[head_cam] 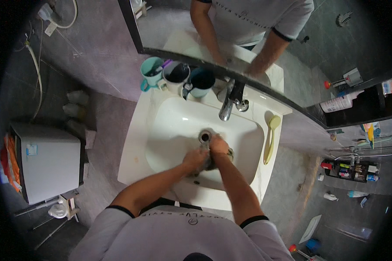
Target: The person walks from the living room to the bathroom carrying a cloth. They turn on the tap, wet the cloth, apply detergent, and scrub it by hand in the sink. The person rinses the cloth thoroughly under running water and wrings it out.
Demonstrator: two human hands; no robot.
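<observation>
Both my hands are down in a white washbasin (170,137), close to its metal drain (201,133). My left hand (196,159) grips the left side of a dark grey bundle that looks like cloth (210,164). On the bundle's upper right, my right hand (219,144) has its fingers closed over it, just beside the drain. Blur and the fingers hide much of the bundle, so its exact kind is unclear. Above the basin's back rim juts a chrome faucet (226,109); whether water runs from it cannot be made out.
A turquoise mug (152,69), a white mug (175,76) and a dark-lined mug (200,86) stand along the back left counter. A yellow-green brush (271,138) lies on the right rim. The mirror (176,23) overhangs the back. A washing machine (52,166) stands left.
</observation>
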